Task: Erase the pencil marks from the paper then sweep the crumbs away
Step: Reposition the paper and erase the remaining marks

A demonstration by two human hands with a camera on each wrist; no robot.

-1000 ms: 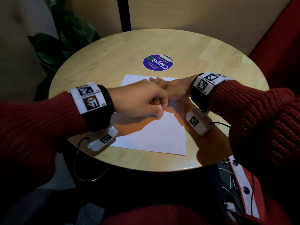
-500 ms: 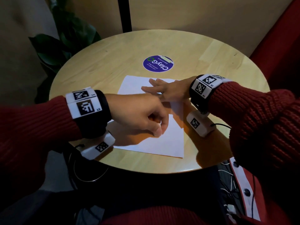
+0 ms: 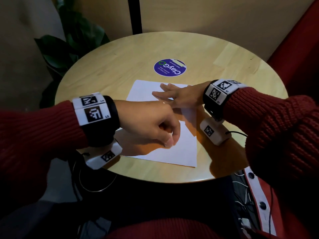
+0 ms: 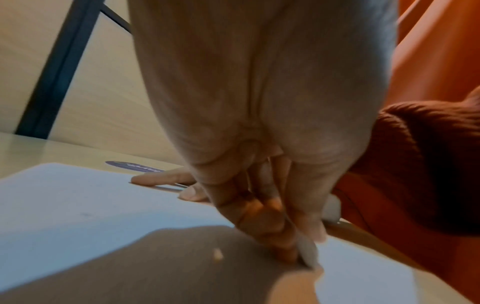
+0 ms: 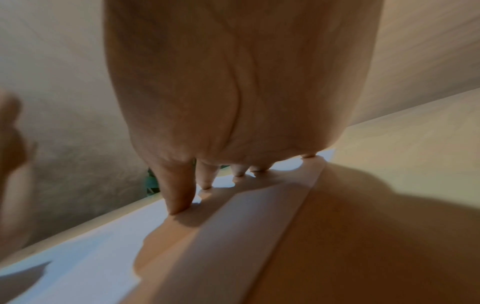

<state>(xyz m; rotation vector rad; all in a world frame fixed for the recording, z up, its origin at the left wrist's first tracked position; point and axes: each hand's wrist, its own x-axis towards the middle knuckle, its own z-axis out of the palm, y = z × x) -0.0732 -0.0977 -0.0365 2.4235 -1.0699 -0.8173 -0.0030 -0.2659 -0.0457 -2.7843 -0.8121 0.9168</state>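
Observation:
A white sheet of paper (image 3: pixel 183 152) lies on the round wooden table (image 3: pixel 117 66). My left hand (image 3: pixel 170 140) is over the middle of the sheet, fingers and thumb curled down and pinching a small white eraser (image 4: pixel 307 254) whose tip touches the paper (image 4: pixel 78 205). A pale crumb (image 4: pixel 217 255) lies on the sheet in the hand's shadow. My right hand (image 3: pixel 163 92) rests flat on the far part of the sheet with fingers spread and straight, fingertips (image 5: pixel 179 207) pressing on the paper (image 5: pixel 85 253). I cannot make out any pencil marks.
A round purple sticker (image 3: pixel 170 67) sits on the table beyond the paper. A leafy plant (image 3: pixel 69 42) stands off the table's far left. Red upholstery (image 3: pixel 300 42) rises on the right. The near table edge is close to my body.
My left hand has drawn back toward me along the sheet, away from my right hand. The right hand has spread flat on the far part of the paper.

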